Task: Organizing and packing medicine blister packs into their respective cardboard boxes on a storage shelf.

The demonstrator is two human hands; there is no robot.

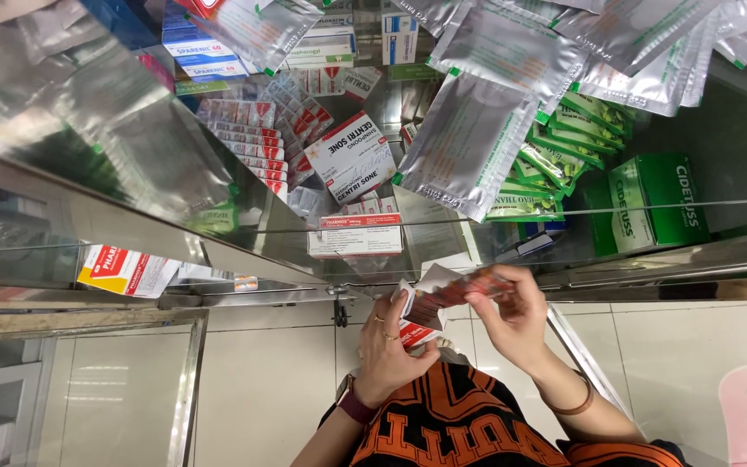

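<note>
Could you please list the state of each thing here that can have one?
Small box: open, flap up, held in left hand.
Blister strip: partly out of the box, pinched by right hand.
Green boxes: closed, standing on the shelf.
Foil pouches: sealed, piled loosely.
White-and-red box: closed, lying flat.

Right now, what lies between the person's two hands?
In the head view, a small red-and-white cardboard carton held by the left hand, and a red foil blister strip running from its open flap to the right hand.
</note>
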